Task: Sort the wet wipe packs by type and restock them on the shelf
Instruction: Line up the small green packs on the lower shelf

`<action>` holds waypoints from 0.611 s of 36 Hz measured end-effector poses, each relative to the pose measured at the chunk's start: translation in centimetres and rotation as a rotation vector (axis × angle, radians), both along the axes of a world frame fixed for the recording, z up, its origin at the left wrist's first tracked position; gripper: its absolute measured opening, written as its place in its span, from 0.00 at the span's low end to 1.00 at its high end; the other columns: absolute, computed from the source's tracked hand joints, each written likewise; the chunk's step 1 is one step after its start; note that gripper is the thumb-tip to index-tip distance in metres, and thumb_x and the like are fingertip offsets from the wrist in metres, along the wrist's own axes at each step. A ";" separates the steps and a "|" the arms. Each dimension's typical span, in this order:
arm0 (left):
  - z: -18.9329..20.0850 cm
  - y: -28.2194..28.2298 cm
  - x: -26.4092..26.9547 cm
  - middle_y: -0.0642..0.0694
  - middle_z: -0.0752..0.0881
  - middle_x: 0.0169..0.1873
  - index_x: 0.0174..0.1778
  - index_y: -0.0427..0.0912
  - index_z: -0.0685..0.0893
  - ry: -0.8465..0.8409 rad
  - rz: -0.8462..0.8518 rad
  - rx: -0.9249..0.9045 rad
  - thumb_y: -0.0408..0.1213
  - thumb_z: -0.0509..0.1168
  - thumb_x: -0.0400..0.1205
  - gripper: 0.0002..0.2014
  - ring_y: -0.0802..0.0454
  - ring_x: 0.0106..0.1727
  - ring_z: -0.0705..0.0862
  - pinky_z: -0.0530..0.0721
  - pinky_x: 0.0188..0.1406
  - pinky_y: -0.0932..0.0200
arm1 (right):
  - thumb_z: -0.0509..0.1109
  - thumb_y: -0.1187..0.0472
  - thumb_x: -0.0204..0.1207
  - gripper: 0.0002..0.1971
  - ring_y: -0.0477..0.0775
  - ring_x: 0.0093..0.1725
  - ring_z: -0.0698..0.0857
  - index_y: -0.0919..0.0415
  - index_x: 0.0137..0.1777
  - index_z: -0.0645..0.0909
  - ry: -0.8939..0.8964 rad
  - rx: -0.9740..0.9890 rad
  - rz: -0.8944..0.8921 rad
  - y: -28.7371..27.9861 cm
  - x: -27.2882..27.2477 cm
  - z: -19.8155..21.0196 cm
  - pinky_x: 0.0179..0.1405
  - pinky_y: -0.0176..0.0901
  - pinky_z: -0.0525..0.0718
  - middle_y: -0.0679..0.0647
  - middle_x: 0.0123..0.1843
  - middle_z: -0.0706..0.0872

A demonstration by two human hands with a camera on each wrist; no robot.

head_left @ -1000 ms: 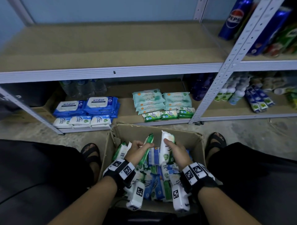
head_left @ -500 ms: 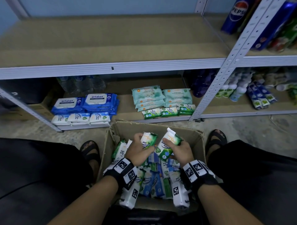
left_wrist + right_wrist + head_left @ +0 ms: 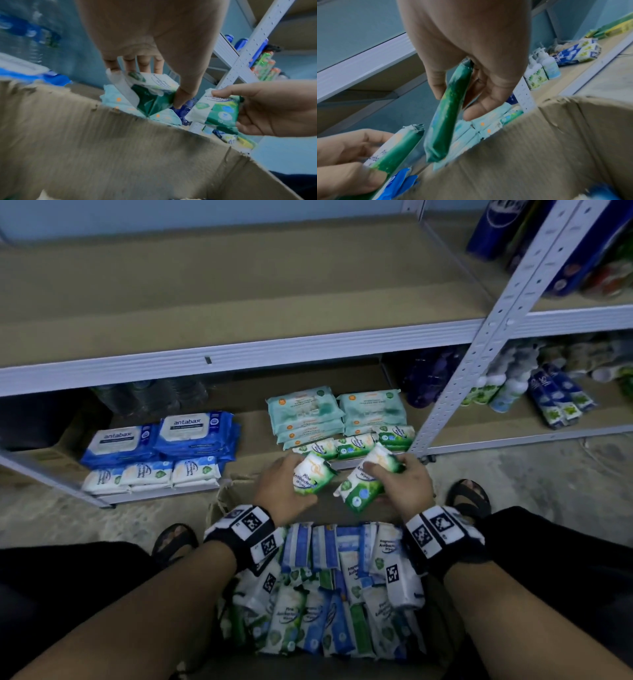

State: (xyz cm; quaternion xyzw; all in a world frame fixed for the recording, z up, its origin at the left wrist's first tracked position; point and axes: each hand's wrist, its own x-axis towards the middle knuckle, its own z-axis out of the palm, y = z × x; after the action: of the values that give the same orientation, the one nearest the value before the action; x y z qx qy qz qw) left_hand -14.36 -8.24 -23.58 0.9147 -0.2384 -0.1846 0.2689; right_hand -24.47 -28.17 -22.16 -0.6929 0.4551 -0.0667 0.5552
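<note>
1. Hands: a green-and-white pine wipe pack is gripped in the left hand, fingers over the top and thumb at the lower edge. A second green pack is pinched in the right hand between thumb and fingers. Both packs are held in the air above the far edge of the cardboard box, just short of the lower shelf.

2. Destination: a row of matching green packs is seen at the shelf front, before the pale teal stacks. This row is judged to be the intended place.

3. Risk, missorting: white-and-blue small packs lie further left, before the blue antabax packs. Similar wrappers are noted across types; a pack could be set in the wrong row if labels are not checked.

4. Risk, slippage: the wrappers appear soft and glossy. The right hand's pinch is taken near one end, so the pack could swing or slip and drop to the floor or back into the box.

5. Risk, disturbance: the green row sits at the shelf lip. It could be pushed off or skewed if both packs are set down together.

6. Risk, collision: the hands are close together, and the shelf upright stands near the right hand's path.

7. Remaining stock: many mixed packs are left in the box.
</note>
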 end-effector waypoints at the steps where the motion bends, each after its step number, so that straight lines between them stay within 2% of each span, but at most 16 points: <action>1: 0.1 -0.6 1.1 0.47 0.79 0.63 0.70 0.50 0.74 -0.050 -0.043 0.035 0.47 0.78 0.67 0.35 0.44 0.63 0.78 0.78 0.62 0.50 | 0.83 0.39 0.52 0.33 0.58 0.45 0.90 0.55 0.54 0.81 0.020 -0.034 0.009 -0.8 0.9 -0.2 0.42 0.59 0.91 0.54 0.50 0.89; 4: 0.2 -2.7 4.2 0.45 0.73 0.66 0.76 0.50 0.72 -0.143 -0.176 0.166 0.49 0.77 0.71 0.37 0.44 0.67 0.72 0.74 0.65 0.51 | 0.80 0.42 0.60 0.30 0.61 0.46 0.89 0.60 0.57 0.79 0.077 -0.108 0.049 -2.8 3.7 -0.2 0.47 0.60 0.90 0.57 0.49 0.88; 7: -0.8 -4.8 7.4 0.43 0.73 0.64 0.79 0.52 0.71 -0.179 -0.289 0.268 0.52 0.76 0.72 0.39 0.41 0.66 0.72 0.75 0.64 0.50 | 0.78 0.44 0.67 0.27 0.58 0.48 0.84 0.61 0.59 0.80 0.146 -0.227 0.059 -5.3 6.4 -1.3 0.49 0.46 0.82 0.56 0.52 0.86; 8: -1.3 -5.4 8.3 0.43 0.74 0.64 0.79 0.52 0.71 -0.183 -0.316 0.304 0.53 0.76 0.71 0.39 0.40 0.66 0.73 0.76 0.63 0.49 | 0.77 0.45 0.69 0.25 0.58 0.50 0.83 0.62 0.59 0.81 0.170 -0.266 0.063 -6.0 7.2 -1.6 0.48 0.44 0.80 0.57 0.52 0.86; 10: -2.3 -6.5 9.9 0.42 0.75 0.65 0.78 0.52 0.72 -0.185 -0.356 0.372 0.54 0.76 0.71 0.39 0.39 0.67 0.74 0.79 0.62 0.47 | 0.77 0.45 0.70 0.26 0.60 0.53 0.85 0.64 0.61 0.83 0.216 -0.311 0.080 -7.5 9.0 -2.7 0.48 0.44 0.81 0.58 0.53 0.88; 11: -2.8 -7.0 10.6 0.42 0.75 0.65 0.78 0.51 0.73 -0.189 -0.371 0.399 0.55 0.76 0.71 0.38 0.39 0.67 0.74 0.80 0.61 0.47 | 0.77 0.46 0.70 0.25 0.61 0.52 0.86 0.65 0.59 0.84 0.243 -0.321 0.083 -8.1 9.8 -3.4 0.46 0.45 0.83 0.59 0.51 0.88; 13: -3.8 -8.0 11.9 0.41 0.75 0.66 0.77 0.51 0.73 -0.192 -0.391 0.447 0.55 0.76 0.72 0.38 0.40 0.66 0.75 0.81 0.59 0.47 | 0.77 0.51 0.70 0.18 0.58 0.43 0.86 0.68 0.47 0.85 0.304 -0.334 0.104 -9.2 11.4 -4.7 0.45 0.51 0.87 0.58 0.41 0.85; 14: -4.4 -8.5 12.4 0.41 0.75 0.66 0.78 0.50 0.73 -0.187 -0.398 0.470 0.55 0.76 0.72 0.38 0.40 0.66 0.76 0.82 0.59 0.47 | 0.76 0.54 0.70 0.20 0.56 0.39 0.83 0.61 0.35 0.66 0.329 -0.317 0.113 -9.6 12.1 -5.4 0.44 0.53 0.87 0.57 0.36 0.82; 15: -5.0 -8.9 12.9 0.41 0.76 0.66 0.78 0.50 0.73 -0.180 -0.409 0.488 0.55 0.76 0.72 0.38 0.40 0.65 0.77 0.83 0.58 0.47 | 0.76 0.57 0.71 0.16 0.55 0.37 0.80 0.68 0.51 0.82 0.355 -0.308 0.138 -10.1 12.8 -6.1 0.42 0.52 0.87 0.57 0.33 0.78; 16: -5.7 -9.3 13.4 0.41 0.76 0.66 0.77 0.49 0.74 -0.176 -0.424 0.505 0.55 0.76 0.71 0.38 0.40 0.65 0.78 0.84 0.57 0.47 | 0.75 0.58 0.71 0.16 0.55 0.37 0.80 0.64 0.29 0.75 0.373 -0.308 0.161 -10.7 13.5 -6.8 0.40 0.50 0.85 0.57 0.31 0.77; 17: -6.3 -9.7 13.8 0.41 0.77 0.64 0.76 0.48 0.75 -0.178 -0.442 0.515 0.55 0.77 0.71 0.38 0.40 0.63 0.79 0.85 0.56 0.47 | 0.74 0.58 0.72 0.15 0.56 0.40 0.81 0.62 0.31 0.74 0.401 -0.299 0.206 -11.3 14.1 -7.4 0.43 0.49 0.84 0.57 0.34 0.79; 19: -7.5 -10.3 14.7 0.41 0.79 0.63 0.75 0.47 0.77 -0.185 -0.483 0.534 0.53 0.77 0.71 0.36 0.40 0.60 0.81 0.85 0.54 0.48 | 0.72 0.57 0.77 0.08 0.56 0.51 0.81 0.58 0.46 0.76 0.413 -0.266 0.303 -12.2 15.1 -8.7 0.56 0.46 0.84 0.55 0.49 0.80; 20: -8.1 -10.6 15.2 0.40 0.78 0.63 0.75 0.46 0.76 -0.192 -0.502 0.544 0.52 0.76 0.72 0.35 0.39 0.60 0.81 0.85 0.52 0.51 | 0.71 0.57 0.78 0.09 0.57 0.56 0.82 0.57 0.55 0.79 0.417 -0.245 0.347 -12.6 15.6 -9.3 0.61 0.46 0.83 0.55 0.54 0.79; 22: -9.2 -11.1 16.1 0.39 0.77 0.66 0.77 0.44 0.74 -0.197 -0.538 0.553 0.49 0.75 0.76 0.34 0.39 0.61 0.80 0.79 0.48 0.57 | 0.70 0.56 0.79 0.20 0.61 0.66 0.82 0.61 0.69 0.79 0.436 -0.271 0.435 -13.2 16.5 -10.2 0.60 0.42 0.80 0.59 0.64 0.82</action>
State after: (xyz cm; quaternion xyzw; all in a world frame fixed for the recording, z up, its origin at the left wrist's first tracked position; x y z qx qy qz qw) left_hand 1.77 -19.38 -32.81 0.8708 -0.4356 -0.2170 -0.0694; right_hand -7.96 -41.32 -32.39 -0.8394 0.3914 0.1431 0.3488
